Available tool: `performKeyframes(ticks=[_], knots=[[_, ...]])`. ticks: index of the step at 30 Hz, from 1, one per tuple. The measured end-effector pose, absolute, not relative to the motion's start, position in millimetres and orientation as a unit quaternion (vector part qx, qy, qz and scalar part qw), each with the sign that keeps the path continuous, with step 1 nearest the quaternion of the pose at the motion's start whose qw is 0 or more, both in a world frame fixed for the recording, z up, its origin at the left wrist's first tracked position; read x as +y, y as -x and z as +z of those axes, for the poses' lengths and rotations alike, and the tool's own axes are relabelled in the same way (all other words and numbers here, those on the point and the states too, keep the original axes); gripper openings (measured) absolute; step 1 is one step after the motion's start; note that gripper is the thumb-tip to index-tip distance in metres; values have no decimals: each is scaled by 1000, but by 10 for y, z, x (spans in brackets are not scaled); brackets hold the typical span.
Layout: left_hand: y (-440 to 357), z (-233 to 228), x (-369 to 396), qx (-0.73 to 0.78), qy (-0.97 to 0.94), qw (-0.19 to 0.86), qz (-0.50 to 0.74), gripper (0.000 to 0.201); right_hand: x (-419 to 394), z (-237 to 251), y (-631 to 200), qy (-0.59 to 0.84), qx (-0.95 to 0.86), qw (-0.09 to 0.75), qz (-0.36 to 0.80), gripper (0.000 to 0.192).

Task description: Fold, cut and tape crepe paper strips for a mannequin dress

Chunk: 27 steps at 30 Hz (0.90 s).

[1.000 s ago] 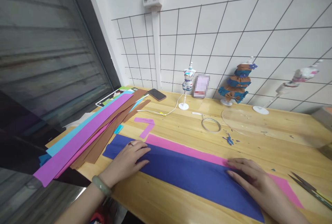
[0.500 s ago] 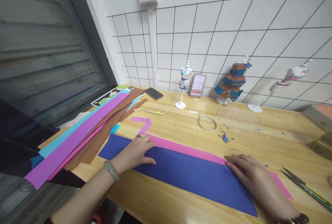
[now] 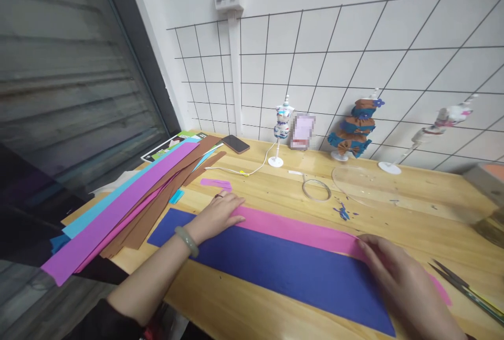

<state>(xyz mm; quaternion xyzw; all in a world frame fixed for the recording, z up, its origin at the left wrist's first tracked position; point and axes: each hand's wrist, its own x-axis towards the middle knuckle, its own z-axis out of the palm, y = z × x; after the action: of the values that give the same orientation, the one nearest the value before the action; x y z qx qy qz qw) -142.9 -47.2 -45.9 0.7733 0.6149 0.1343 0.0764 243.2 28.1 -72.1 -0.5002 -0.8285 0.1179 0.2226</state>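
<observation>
A long pink paper strip [image 3: 291,225] lies along the upper edge of a wider dark blue sheet [image 3: 283,266] on the wooden table. My left hand [image 3: 218,216], with a ring and a pale green bangle at the wrist, is at the strip's left end, thumb and fingertips close together on it. At the other end, my right hand [image 3: 397,272] pinches the strip's upper edge between thumb and forefinger. Part of the pink strip shows beyond that hand, on its right. Scissors [image 3: 460,282] lie open-bladed to the right of it.
Purple [image 3: 118,211], brown and light blue strips are piled at left, overhanging the table edge. Behind stand a small white mannequin [image 3: 281,125], a dressed one [image 3: 354,130] and a tilted one [image 3: 437,127]. A phone [image 3: 236,144], wire ring [image 3: 317,189] and blue scraps [image 3: 343,211] lie around.
Both hands have shifted slightly right in view. More of the pink strip's width shows above the blue sheet. My left thumb has come closer to the fingers.
</observation>
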Motion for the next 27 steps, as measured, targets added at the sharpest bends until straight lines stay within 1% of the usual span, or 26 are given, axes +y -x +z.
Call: performKeyframes(ticks=[2, 6, 9, 12, 14, 16, 18, 22, 25, 27], knots=[[1431, -461, -373, 610, -777, 95, 120, 42, 286, -708, -2445, 499, -829, 229, 108, 35], [1430, -403, -215, 607, -776, 138, 106, 17, 313, -722, -2500, 504, -828, 230, 81, 35], [1451, -367, -120, 602, -763, 182, 147, 15, 355, -775, -2581, 511, -827, 224, 63, 34], [1492, -400, -40, 617, -710, 253, 228, 16, 395, -816, -2656, 529, -813, 240, 42, 36], [1518, -454, -3, 629, -667, 283, 282, 16, 404, -813, -2680, 551, -800, 236, 33, 37], [1537, -509, 16, 634, -629, 300, 336, 18, 402, -783, -2679, 572, -791, 212, 37, 35], [1552, -544, 17, 634, -594, 305, 389, 25, 401, -743, -2669, 589, -783, 197, 48, 34], [1599, -544, -17, 644, -529, 294, 468, 40, 434, -697, -2694, 616, -756, 209, 71, 36], [1652, -535, -46, 647, -459, 348, 500, 52, 475, -701, -2762, 638, -738, 199, 94, 32], [1684, -542, -56, 645, -425, 377, 511, 56, 490, -702, -2795, 655, -723, 189, 109, 31]])
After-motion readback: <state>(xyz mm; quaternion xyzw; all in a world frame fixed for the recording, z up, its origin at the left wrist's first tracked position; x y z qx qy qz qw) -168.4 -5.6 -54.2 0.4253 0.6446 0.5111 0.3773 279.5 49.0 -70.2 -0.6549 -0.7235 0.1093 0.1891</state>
